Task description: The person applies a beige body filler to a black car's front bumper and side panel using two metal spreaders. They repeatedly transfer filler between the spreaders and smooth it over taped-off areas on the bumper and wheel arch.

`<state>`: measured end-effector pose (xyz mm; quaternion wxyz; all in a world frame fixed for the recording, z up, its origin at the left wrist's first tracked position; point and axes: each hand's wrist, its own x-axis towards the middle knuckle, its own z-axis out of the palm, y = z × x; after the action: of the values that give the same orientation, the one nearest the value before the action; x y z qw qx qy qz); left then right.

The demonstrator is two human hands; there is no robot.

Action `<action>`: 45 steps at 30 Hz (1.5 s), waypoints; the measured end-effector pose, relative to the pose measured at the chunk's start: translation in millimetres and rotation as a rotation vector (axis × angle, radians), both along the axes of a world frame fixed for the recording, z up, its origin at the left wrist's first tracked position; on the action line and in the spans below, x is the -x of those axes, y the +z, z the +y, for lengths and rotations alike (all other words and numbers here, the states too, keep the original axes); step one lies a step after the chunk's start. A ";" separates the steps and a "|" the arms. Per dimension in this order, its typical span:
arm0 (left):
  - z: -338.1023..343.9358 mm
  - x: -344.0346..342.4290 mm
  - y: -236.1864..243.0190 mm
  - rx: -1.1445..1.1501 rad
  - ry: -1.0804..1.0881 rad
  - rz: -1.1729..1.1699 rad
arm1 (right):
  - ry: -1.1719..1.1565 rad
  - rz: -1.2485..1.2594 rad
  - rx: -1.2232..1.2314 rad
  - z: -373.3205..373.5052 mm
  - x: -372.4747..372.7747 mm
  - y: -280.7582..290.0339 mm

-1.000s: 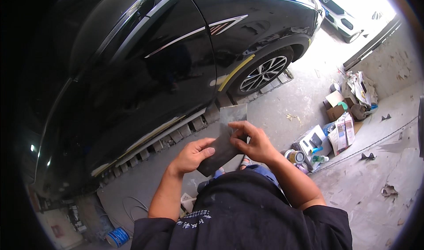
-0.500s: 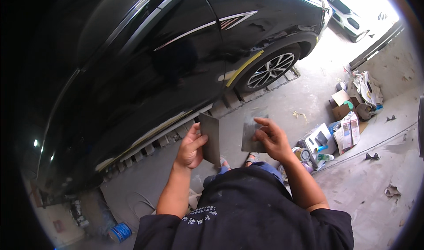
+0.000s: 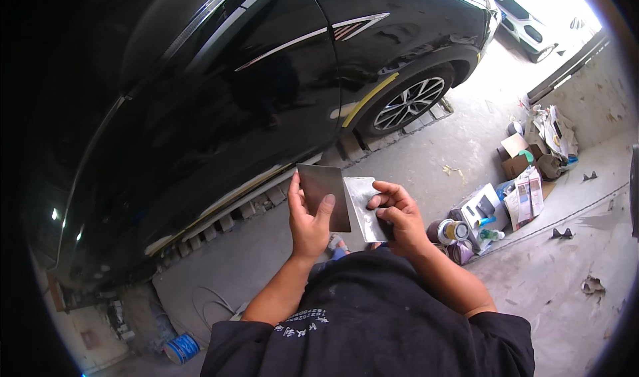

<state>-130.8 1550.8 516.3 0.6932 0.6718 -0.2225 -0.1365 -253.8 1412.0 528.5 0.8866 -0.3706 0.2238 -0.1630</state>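
- Concrete workshop floor (image 3: 426, 157) is running under a glossy black car (image 3: 219, 97); one alloy wheel (image 3: 407, 103) is showing, with a yellow tape strip (image 3: 370, 98) along its arch.
- Left hand (image 3: 308, 218) is gripping a dark flat rectangular panel (image 3: 325, 192), thumb across its face, fingers behind its left edge.
- Right hand (image 3: 397, 216) is pinching a pale grey flat panel (image 3: 363, 204) of similar shape, fingers curled over its right edge.
- Two panels total, held upright side by side in front of the chest, inner edges overlapping or touching; can't tell which.
- Clutter is sitting along the floor's right edge: brown cardboard boxes (image 3: 514, 157), a white carton (image 3: 476, 207), stacked printed papers (image 3: 526, 196), round paint tins (image 3: 447, 232).
- One blue-and-white tub (image 3: 181, 348) is sitting at the floor's lower left.
- White car (image 3: 526, 17) is partly showing at top right.
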 end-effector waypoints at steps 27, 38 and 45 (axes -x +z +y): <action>-2.2 14.3 19.8 0.484 -0.428 0.822 | -0.157 -0.056 1.109 -9.3 -18.5 7.2; 6.8 12.0 10.1 0.442 -0.457 0.764 | -0.073 -0.187 1.384 -2.6 -30.3 14.7; 14.9 2.3 5.0 0.312 -0.503 0.686 | -0.081 -0.132 1.396 -16.6 -29.8 24.6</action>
<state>-133.2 1565.8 521.3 0.7652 0.4004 -0.1542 -0.4801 -224.0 1395.4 553.1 0.4465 -0.8337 0.0262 -0.3237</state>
